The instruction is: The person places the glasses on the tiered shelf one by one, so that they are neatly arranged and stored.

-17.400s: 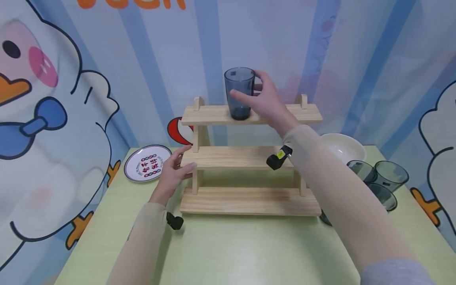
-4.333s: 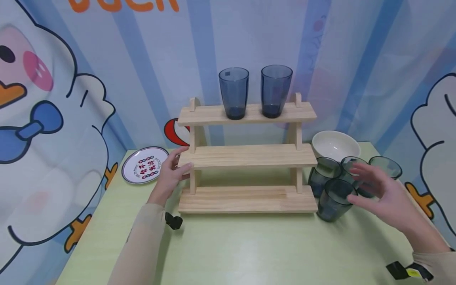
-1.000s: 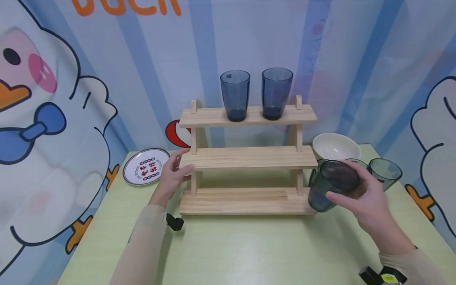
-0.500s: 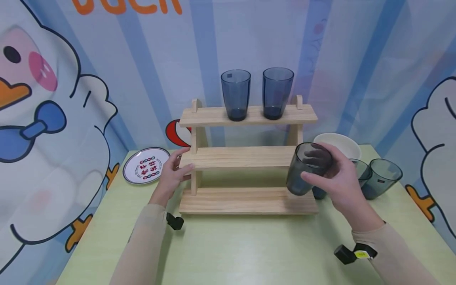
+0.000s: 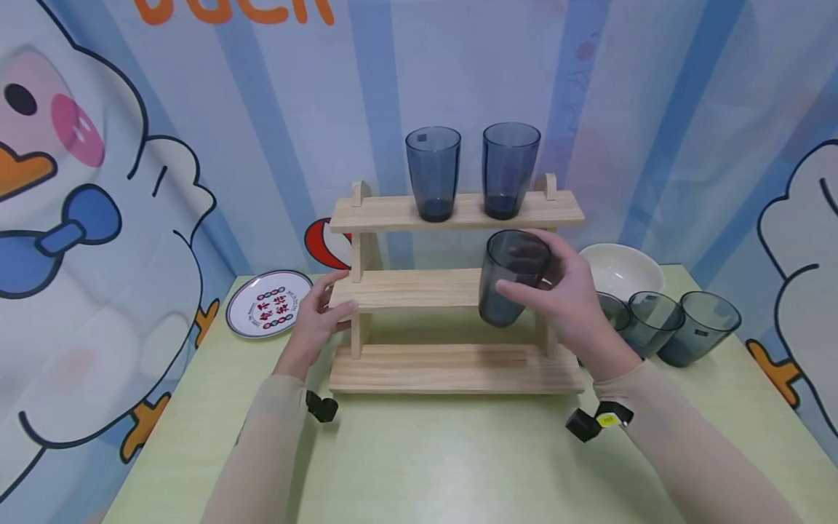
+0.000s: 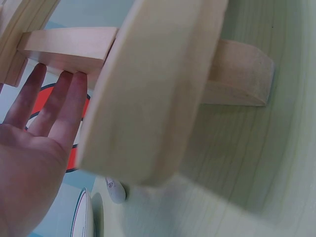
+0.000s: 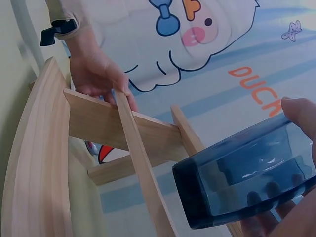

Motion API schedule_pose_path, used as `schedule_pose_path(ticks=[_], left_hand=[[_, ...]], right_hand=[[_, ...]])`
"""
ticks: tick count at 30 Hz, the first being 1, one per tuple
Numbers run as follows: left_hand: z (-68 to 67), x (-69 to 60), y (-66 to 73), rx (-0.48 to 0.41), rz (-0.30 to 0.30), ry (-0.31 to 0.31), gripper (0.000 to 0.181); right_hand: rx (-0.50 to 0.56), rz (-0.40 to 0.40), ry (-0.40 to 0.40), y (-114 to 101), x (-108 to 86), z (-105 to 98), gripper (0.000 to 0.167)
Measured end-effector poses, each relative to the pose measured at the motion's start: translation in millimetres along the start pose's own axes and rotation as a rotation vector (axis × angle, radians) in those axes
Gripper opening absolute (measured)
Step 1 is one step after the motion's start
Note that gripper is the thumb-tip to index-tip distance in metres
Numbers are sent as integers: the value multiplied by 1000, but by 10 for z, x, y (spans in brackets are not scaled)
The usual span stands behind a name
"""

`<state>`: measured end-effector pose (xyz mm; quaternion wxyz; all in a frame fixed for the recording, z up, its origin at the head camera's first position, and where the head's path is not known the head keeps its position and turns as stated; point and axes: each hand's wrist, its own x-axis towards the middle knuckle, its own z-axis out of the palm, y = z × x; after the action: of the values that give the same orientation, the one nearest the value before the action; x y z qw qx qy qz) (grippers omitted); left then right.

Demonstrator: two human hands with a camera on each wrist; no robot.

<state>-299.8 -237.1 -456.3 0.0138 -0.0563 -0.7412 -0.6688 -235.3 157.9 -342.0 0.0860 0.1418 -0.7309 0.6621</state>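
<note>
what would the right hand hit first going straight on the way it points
The right hand, its translucent blue-grey tumbler leading, would probably meet the pale wooden three-tier rack first; depth leaves unclear exactly where.

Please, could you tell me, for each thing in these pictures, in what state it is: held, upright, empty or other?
Held glass: gripped by the right hand, mouth up
Wooden rack: standing, left end held by the left hand
Two upper glasses: upright on the wooden rack, look empty
Three right-side glasses: mouth up on the table
Bowl: mouth up, no contents seen
Plate: printed face showing, nothing on it
</note>
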Motion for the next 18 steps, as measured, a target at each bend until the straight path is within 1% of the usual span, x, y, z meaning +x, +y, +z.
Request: schedule_pose_path(ticks=[4, 9, 18], left_hand=[[-10, 6, -17, -1, 9, -3, 60], [0, -11, 1, -8, 23, -3, 60], [8, -14, -3, -3, 14, 7, 60]], right_hand=[[9, -8, -22, 24, 106, 106, 70], [24, -35, -34, 51, 224, 214, 70], [7, -36, -55, 70, 381, 382, 72]])
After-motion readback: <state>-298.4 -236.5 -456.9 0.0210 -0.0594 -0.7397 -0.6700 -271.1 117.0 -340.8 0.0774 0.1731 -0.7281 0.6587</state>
